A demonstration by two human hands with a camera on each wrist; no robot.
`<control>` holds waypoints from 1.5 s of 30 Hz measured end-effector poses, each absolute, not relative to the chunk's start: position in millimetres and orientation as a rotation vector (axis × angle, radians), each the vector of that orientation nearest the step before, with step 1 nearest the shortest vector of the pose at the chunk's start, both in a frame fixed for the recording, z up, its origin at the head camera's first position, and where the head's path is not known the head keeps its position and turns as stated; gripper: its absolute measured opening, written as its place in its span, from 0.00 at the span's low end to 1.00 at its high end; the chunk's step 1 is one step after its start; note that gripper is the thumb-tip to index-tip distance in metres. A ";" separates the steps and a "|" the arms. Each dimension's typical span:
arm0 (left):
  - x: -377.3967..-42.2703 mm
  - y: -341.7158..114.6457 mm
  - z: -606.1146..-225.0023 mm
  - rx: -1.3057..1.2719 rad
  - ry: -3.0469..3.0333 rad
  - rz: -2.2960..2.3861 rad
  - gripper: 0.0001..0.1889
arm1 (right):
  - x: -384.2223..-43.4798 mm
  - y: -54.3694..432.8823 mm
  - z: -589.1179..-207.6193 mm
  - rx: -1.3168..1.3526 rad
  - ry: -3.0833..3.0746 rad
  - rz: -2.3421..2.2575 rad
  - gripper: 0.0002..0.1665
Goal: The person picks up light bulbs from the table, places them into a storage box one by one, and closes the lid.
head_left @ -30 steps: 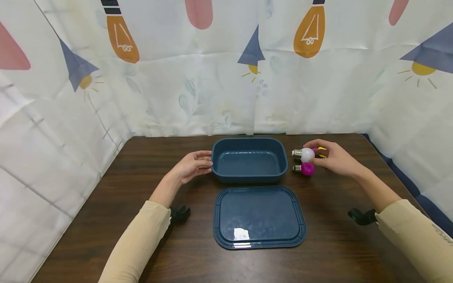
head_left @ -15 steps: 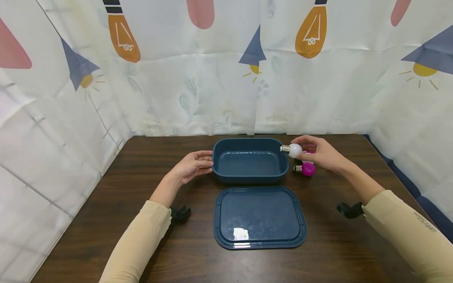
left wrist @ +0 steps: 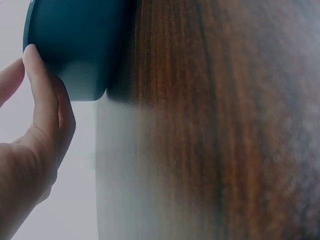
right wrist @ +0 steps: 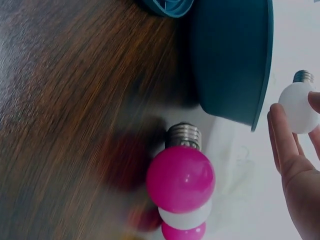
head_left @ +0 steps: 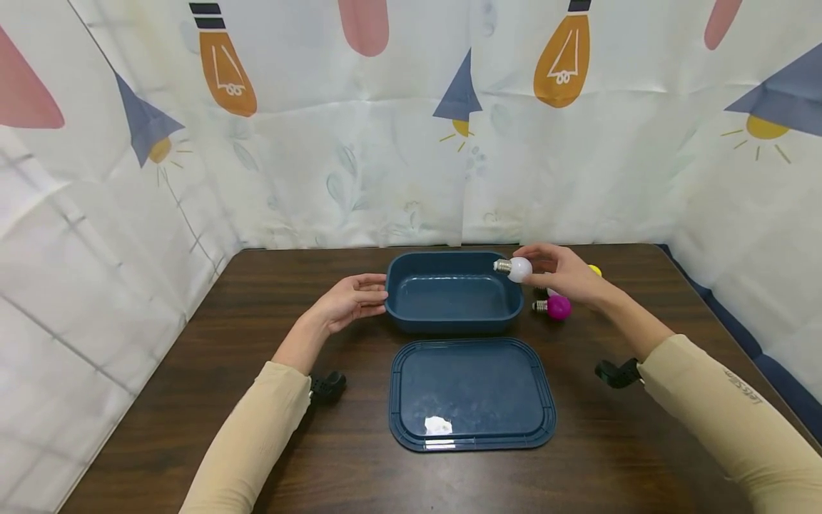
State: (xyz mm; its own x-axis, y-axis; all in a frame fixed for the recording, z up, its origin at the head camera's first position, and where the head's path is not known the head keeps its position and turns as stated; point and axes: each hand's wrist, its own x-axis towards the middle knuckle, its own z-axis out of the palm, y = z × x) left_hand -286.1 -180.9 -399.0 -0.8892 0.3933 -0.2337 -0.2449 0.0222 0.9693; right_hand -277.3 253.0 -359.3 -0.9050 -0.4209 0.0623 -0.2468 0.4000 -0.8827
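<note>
My right hand (head_left: pixel 565 275) pinches a white light bulb (head_left: pixel 519 270) by its round end, with the metal screw base pointing left. The bulb is at the right end of a dark blue rectangular container (head_left: pixel 452 325), above its rim in the right wrist view. At the container's left end, my left hand (head_left: pixel 349 303) rests its extended fingers (left wrist: pixel 44 95) on the outer wall. A magenta bulb (head_left: pixel 559 308) lies on the table below my right hand. Behind it, a white bulb (right wrist: pixel 186 217) and another magenta bulb (right wrist: pixel 184 232) are partly hidden.
In front of the container lies a flat dark blue lid (head_left: pixel 472 392) on the brown wooden table (head_left: pixel 257 442). A yellow bulb (head_left: pixel 596 270) shows just past my right hand. A printed curtain (head_left: pixel 289 178) hangs along the table's back edge.
My right hand has lifted the white bulb from the group on the right and carried it left to the container's right end. My left hand stays at the container's left wall.
</note>
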 end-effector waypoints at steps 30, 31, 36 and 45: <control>-289.6 -180.6 -396.6 0.190 1.863 1.867 0.31 | -289.9 202.6 -358.5 -0.679 2.430 -1.447 0.26; -290.1 -180.5 -396.4 0.190 1.861 1.864 0.31 | -290.6 201.4 -358.9 -0.680 2.426 -1.447 0.26; -291.5 -180.4 -396.3 0.182 1.844 1.867 0.31 | -294.5 195.5 -361.9 -0.686 2.399 -1.466 0.26; -293.9 -182.2 -396.3 0.180 1.837 1.851 0.32 | -302.2 180.7 -364.3 -0.644 2.364 -1.486 0.25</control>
